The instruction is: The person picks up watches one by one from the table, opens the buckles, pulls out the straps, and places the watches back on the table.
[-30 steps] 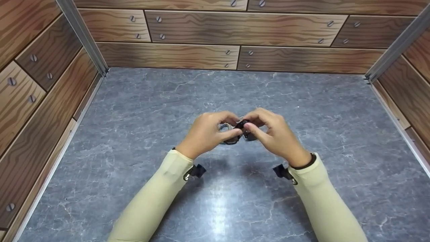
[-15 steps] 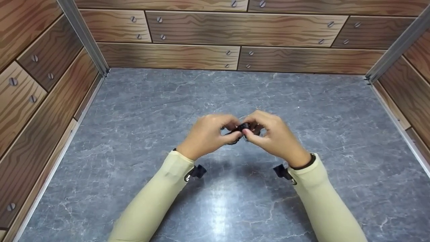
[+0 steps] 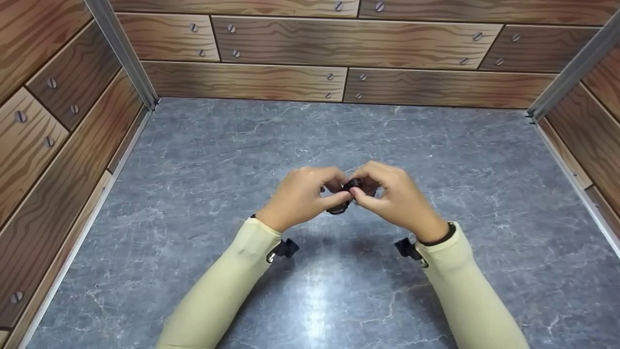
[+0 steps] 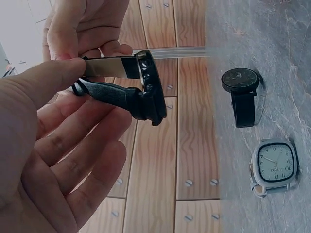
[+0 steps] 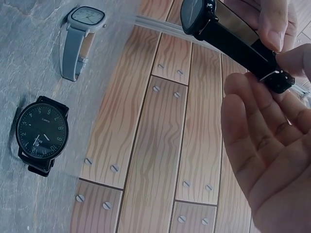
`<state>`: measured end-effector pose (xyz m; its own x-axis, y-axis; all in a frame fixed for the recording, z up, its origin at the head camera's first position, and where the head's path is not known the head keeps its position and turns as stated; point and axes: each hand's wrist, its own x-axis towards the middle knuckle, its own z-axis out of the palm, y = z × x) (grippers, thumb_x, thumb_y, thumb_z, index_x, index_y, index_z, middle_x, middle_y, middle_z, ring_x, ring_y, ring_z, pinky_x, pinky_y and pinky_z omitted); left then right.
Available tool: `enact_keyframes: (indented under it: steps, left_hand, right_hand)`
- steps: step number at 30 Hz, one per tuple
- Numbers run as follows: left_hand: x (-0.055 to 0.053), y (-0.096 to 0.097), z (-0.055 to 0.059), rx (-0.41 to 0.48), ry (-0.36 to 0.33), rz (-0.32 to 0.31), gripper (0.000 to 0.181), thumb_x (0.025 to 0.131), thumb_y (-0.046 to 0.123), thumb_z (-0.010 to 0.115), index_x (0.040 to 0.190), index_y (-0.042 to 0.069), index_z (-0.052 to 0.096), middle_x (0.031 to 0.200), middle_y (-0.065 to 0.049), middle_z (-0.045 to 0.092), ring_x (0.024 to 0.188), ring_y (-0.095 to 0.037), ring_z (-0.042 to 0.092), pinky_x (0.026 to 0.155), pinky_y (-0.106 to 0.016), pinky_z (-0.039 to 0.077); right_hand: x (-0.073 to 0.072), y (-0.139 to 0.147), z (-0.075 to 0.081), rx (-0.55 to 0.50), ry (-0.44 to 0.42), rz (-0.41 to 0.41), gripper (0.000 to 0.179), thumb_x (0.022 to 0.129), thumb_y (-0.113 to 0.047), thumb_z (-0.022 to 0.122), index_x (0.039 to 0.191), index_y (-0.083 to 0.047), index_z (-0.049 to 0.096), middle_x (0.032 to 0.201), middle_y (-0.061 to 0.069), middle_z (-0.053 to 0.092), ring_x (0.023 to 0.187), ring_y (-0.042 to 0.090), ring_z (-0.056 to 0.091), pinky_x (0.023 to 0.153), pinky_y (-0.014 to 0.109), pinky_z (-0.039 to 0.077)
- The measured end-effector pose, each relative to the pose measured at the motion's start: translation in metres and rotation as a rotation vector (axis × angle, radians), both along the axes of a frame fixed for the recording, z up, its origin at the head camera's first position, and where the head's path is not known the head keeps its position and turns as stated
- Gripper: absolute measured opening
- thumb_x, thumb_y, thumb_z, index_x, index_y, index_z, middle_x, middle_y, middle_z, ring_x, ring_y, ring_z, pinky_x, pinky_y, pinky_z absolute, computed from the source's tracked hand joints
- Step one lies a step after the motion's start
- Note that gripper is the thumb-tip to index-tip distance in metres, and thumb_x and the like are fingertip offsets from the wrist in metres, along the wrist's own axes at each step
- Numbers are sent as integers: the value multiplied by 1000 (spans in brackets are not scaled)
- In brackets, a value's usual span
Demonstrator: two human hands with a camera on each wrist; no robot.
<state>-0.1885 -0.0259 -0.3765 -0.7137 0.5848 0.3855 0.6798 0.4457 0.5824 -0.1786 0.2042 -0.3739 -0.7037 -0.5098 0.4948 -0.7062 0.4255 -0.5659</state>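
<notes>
A wristwatch with a black strap and a dark case (image 4: 154, 92) is held up off the table between both hands. The left hand (image 3: 306, 196) pinches its strap between thumb and fingers. From the other side the right hand (image 3: 387, 193) pinches the buckle end of the black strap (image 5: 238, 48), thumb against it. The strap is folded into a loop, and the case hangs below the fingertips. The fingers hide much of the buckle end. On the table lie a black round watch (image 5: 43, 130) and a grey square watch with a pale dial (image 4: 276, 162).
The grey marbled tabletop (image 3: 242, 140) is bounded by wood-patterned panels (image 3: 271, 41) at the back and both sides. Metal posts (image 3: 123, 53) stand at the back corners. A small black camera mount (image 3: 286, 248) sticks out from each wrist.
Both hands have come slightly down and nearer the person, still holding the watch. Its strap end has turned a little. The grey watch, partly seen earlier beside the left hand, is now covered in the head view.
</notes>
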Motion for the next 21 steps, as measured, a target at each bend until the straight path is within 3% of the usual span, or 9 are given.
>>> enact_keyframes:
  steps: [11, 21]
  left_hand:
    - [1, 2, 0, -36, 32, -7, 21, 99, 36, 71, 110, 18, 75, 96, 8, 78, 86, -3, 71, 77, -25, 56]
    - [-1, 2, -1, 51, 70, -9, 15, 101, 28, 70, 111, 17, 74, 97, 7, 74, 85, -2, 67, 76, -26, 58]
  right_hand:
    - [2, 0, 1, 0, -29, 13, 13, 93, -2, 74, 102, -11, 72, 98, -5, 70, 77, 9, 65, 67, 29, 58]
    - [2, -1, 2, -90, -39, 26, 11, 96, -2, 72, 105, -7, 72, 97, 2, 71, 80, 12, 67, 62, 22, 57]
